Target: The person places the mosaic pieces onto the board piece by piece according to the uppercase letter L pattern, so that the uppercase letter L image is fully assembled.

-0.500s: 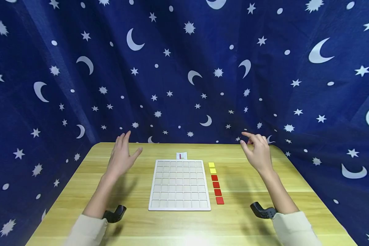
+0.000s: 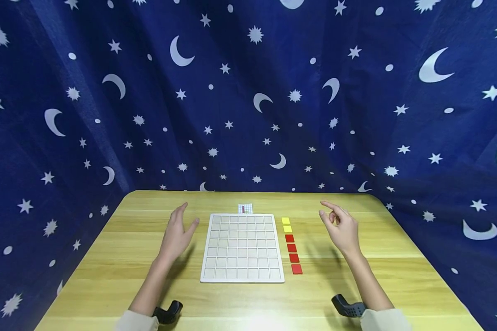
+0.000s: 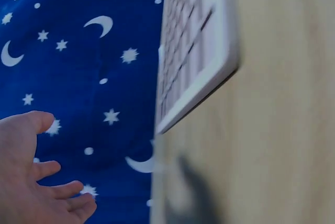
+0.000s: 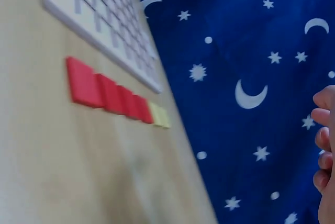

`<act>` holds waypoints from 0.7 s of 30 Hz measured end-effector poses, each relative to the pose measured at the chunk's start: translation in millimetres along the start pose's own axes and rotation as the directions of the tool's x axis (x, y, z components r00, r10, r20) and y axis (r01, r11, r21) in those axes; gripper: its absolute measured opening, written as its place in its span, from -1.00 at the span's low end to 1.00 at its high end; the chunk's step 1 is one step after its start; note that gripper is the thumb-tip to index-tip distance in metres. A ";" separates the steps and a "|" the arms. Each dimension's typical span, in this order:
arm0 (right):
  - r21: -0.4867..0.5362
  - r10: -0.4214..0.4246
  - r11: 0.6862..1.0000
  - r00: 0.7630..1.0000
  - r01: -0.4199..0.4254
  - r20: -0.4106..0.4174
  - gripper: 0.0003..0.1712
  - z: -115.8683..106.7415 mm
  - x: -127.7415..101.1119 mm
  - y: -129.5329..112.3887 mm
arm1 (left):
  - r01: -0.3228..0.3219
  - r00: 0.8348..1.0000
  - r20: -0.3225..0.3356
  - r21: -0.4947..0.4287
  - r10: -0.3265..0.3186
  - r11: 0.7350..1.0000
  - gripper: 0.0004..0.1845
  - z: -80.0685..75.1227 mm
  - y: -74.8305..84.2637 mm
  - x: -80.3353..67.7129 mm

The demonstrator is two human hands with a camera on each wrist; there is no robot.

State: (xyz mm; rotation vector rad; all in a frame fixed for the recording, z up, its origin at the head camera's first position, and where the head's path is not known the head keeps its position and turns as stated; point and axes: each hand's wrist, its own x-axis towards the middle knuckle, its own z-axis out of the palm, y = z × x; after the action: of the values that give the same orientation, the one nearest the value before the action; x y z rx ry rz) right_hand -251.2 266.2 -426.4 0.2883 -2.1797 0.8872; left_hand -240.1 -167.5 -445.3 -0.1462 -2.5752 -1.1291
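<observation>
A white square board (image 2: 242, 252) with a grid of shallow cells lies flat on the table. Beside its right edge runs a column of square tiles: two yellow tiles (image 2: 287, 229) at the far end, then several red tiles (image 2: 291, 248) nearer. My left hand (image 2: 176, 236) hovers over the table left of the board, thumb apart from the fingers, holding nothing. To the right of the tiles my right hand (image 2: 343, 232) hangs in the air, index finger reaching out and the others loosely curled around nothing. The right wrist view catches the red tiles (image 4: 84, 82) with the right fingers at its edge.
Behind the board lies a small printed card (image 2: 245, 208) with a grid and a coloured mark. The wooden table (image 2: 120, 248) ends at a dark blue curtain (image 2: 248, 115) with moons and stars. Black devices sit at the left wrist (image 2: 168, 312) and right wrist (image 2: 348, 307).
Both hands have come lower and nearer in the head view, and both have drawn inward toward the board. The board, tiles and card lie as before.
</observation>
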 end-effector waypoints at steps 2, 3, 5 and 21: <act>0.033 0.033 0.999 0.999 -0.034 0.016 -0.73 2.7 -9.4 0.7 | 0.031 0.999 0.007 -0.028 -0.031 0.999 -0.31 7.1 -2.2 -4.6; 0.049 0.055 0.997 0.998 -0.056 0.029 -0.73 3.9 -14.1 1.5 | 0.042 0.999 0.013 -0.037 -0.041 0.998 -0.32 11.2 -3.6 -6.5; 0.075 0.086 0.993 0.995 -0.090 0.058 -0.73 6.4 -23.6 2.9 | 0.062 0.998 0.028 -0.060 -0.060 0.996 -0.33 19.0 -6.1 -10.7; 0.269 0.206 0.915 0.922 -0.300 0.328 -0.74 6.2 -72.9 -7.5 | 0.118 0.986 0.130 -0.093 -0.105 0.989 -0.34 54.6 -31.8 -30.0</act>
State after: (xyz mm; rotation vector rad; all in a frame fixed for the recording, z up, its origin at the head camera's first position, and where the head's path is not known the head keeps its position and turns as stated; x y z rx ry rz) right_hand -200.8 251.5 -478.0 0.3081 -2.3793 1.4261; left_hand -232.7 -148.2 -512.1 -0.0995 -2.6650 -1.3305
